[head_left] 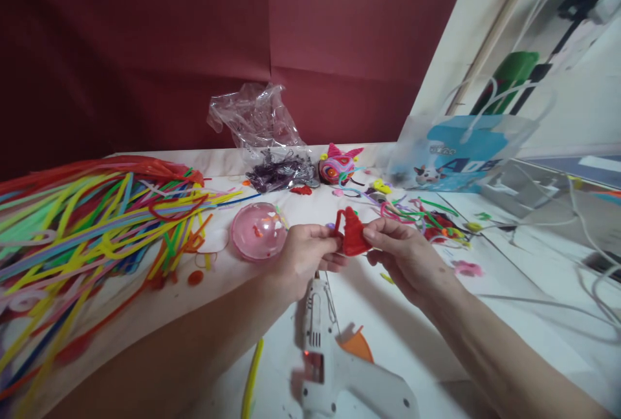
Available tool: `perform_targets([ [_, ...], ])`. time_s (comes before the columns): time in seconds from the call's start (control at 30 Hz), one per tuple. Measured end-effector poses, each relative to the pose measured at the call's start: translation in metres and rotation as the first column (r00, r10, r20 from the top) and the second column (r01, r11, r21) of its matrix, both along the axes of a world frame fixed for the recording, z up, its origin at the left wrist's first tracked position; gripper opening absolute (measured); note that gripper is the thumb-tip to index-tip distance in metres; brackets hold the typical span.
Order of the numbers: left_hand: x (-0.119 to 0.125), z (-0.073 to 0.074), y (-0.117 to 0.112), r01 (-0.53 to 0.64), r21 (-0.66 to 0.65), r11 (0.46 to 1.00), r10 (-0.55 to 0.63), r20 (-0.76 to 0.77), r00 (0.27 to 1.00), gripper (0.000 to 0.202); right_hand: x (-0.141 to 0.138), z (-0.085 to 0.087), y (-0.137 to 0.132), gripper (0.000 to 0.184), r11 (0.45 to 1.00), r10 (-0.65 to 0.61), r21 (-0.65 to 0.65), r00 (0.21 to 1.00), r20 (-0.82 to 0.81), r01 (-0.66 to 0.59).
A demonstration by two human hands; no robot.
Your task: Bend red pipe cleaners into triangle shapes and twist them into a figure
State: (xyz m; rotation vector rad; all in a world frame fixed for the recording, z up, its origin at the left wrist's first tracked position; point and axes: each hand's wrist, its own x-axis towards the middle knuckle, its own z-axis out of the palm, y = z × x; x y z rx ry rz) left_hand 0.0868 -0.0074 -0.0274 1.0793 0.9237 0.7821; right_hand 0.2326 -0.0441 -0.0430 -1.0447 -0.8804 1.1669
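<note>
In the head view, a small red cone of coiled fuzzy stem sits between two hands, above the white surface. The right hand has a narrow grip pinching its side; the left hand's grip seems to close on the bent red strand beside it, fingers partly hiding the contact. The cone's body looks wound to shape; that strand is not wound in. Counted: one cone, one white plastic glue gun, one pink transparent bowl, one pink figure with pointed ears, one crinkled clear plastic bag; the multicoloured fuzzy stems are too tangled to count
</note>
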Motion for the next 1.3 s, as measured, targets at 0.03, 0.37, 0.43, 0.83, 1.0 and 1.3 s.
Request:
perform_targets([
  [0.03, 0.001, 0.000, -0.001, 0.016, 0.002, 1.000, -0.016, -0.004, 1.000, 0.005, -0.003, 0.000, -0.001, 0.021, 1.000, -0.004, 0.004, 1.000, -0.001, 0.004],
  [0.37, 0.000, 0.000, -0.005, 0.076, 0.005, 0.997, -0.076, 0.022, 0.997, 0.008, -0.010, 0.001, -0.001, 0.025, 0.995, -0.089, 0.039, 0.996, -0.008, 0.089],
  [0.43, 0.000, 0.001, -0.006, 0.086, 0.015, 0.996, -0.087, 0.039, 0.995, 0.011, -0.010, 0.000, -0.001, 0.026, 0.993, -0.111, 0.046, 0.994, 0.003, 0.110],
  [0.83, 0.000, -0.002, -0.004, 0.029, 0.060, 0.998, -0.033, 0.061, 0.998, 0.006, -0.014, -0.006, -0.001, 0.023, 0.982, -0.152, 0.116, 0.988, 0.010, 0.150],
  [1.0, 0.000, 0.001, -0.005, 0.015, 0.065, 0.998, -0.019, 0.061, 0.998, 0.008, -0.015, -0.010, -0.001, 0.020, 0.971, -0.150, 0.191, 0.989, 0.016, 0.144],
  [1.3, -0.002, -0.001, -0.004, 0.008, 0.069, 0.998, -0.015, 0.106, 0.994, 0.006, -0.012, -0.009, 0.000, 0.020, 0.975, -0.131, 0.186, 0.990, 0.049, 0.120],
])
